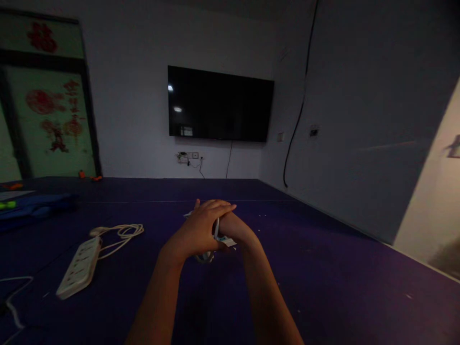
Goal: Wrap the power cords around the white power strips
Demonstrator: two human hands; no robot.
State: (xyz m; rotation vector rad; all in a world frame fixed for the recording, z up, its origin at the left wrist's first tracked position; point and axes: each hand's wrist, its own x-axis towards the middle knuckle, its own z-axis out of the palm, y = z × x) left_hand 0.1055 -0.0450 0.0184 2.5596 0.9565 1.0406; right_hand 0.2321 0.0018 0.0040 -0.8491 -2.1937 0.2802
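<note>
My left hand [201, 229] lies across the top of my right hand [233, 229], both in the middle of the view above the dark purple surface. Between them runs a white cable [216, 228], with a small pale tag or label [227, 241] beside it. A loop of the cable hangs below my left palm. The fingers of my left hand curl over the right one, closed around the cable. Most of my right hand's fingers are hidden behind the left; that hand also appears closed on the cable.
A white power strip [79, 268] with its coiled cord [127, 232] lies to the left. Another white cable [14, 306] is at the lower left edge, with blue fabric [43, 205] farther back. A television [221, 104] hangs on the far wall; a black cable [298, 120] dangles at right.
</note>
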